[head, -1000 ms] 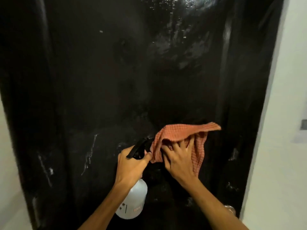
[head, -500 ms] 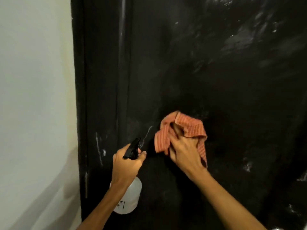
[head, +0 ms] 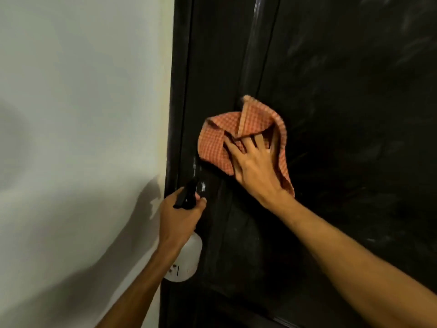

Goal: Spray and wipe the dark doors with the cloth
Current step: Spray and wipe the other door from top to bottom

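Note:
A dark door (head: 343, 114) fills the right two thirds of the view, streaked with faint smears. My right hand (head: 255, 166) lies flat on an orange checked cloth (head: 212, 143), fingers spread, pressing it against the door near its left edge. Part of the cloth folds over my fingertips. Lower left, my left hand (head: 177, 218) grips the black trigger head of a white spray bottle (head: 186, 259), nozzle pointing up at the door frame. The bottle's body hangs below my fist.
A pale wall (head: 82, 138) takes up the left side, with my arm's shadow across its lower part. The dark door frame (head: 182, 91) runs vertically between wall and door. White marks (head: 201, 185) show on the frame just above the nozzle.
My view has swung left, bringing the wall in. The cloth and my right hand slid to the door's left edge, fingers flattening out. The bottle hand followed left.

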The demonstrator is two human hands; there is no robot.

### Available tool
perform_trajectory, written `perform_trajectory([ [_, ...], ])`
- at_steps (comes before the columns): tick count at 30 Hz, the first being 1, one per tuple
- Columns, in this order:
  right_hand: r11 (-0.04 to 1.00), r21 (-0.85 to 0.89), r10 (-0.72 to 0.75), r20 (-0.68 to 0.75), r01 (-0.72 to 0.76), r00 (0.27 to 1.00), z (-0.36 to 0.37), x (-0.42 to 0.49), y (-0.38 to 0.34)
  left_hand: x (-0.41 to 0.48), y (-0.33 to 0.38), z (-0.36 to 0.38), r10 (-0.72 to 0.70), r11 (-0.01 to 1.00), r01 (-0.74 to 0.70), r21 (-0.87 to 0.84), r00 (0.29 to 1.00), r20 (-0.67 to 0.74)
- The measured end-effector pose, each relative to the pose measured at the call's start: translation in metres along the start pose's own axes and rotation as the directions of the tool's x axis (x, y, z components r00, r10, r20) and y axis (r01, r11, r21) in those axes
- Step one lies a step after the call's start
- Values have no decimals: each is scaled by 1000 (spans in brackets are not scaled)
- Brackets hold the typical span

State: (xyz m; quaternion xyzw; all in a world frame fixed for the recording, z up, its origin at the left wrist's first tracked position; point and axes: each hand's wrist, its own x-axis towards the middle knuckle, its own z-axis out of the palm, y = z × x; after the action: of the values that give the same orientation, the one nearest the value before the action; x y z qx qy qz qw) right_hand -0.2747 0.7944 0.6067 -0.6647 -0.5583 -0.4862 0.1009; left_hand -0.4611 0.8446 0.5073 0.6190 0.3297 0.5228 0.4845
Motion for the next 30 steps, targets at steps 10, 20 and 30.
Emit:
perform_trajectory([
  [10, 959, 175, -248, 151, 221, 957, 58, 4, -76, 11, -32, -40, -99, 995, 100, -27, 994, 50],
  [20, 735, 1, -627, 382, 678, 679, 91, -79, -133, 10, -58, -56, -123, 988, 114, 102, 989, 82],
  [30, 701, -33, -539, 629, 712, 560, 85, -117, -108, -15, -47, -44, -120, 993, 119, 26, 992, 42],
])
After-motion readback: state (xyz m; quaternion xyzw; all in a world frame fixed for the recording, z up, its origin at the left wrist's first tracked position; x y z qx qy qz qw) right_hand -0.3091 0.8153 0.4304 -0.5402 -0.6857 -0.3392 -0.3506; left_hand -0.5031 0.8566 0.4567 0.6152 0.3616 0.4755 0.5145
